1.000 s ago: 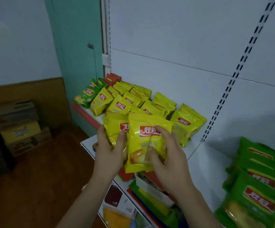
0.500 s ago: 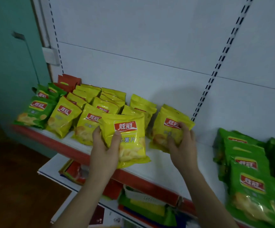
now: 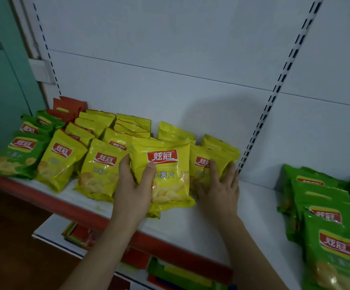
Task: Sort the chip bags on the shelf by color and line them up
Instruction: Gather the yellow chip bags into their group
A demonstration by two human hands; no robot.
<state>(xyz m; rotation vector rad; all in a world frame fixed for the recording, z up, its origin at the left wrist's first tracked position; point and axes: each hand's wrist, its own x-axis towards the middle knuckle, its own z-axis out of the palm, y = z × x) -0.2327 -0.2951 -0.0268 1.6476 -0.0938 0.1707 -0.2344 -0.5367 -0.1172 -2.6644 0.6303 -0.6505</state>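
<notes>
Since half a second ago the yellow foil chip bag with the red logo [image 3: 165, 176] has come down toward the right-hand end of the yellow row, and my right hand [image 3: 220, 185] has stayed on the outermost bag. In the head view my left hand [image 3: 135, 191] grips that front bag by its left edge, thumb curled across the face, its bottom seam touching the white shelf board with the red front lip [image 3: 209, 225]. My right hand lies flat, fingers spread and straight, pressing the neighbouring yellow bag at the row's end [image 3: 214, 158]. Behind and to the left the other yellow bags [image 3: 98, 143] stand packed in overlapping rows, crowding the held bag's left side. Further left lean a few green bags [image 3: 19, 155], with red bags [image 3: 69, 107] at the back against the white slotted back panel [image 3: 191, 80]. At the right, well apart across bare shelf, a second stack of green bags [image 3: 327, 222] overlaps toward me. Below, a lower shelf [image 3: 50, 229] holds mixed packets I cannot make out.
</notes>
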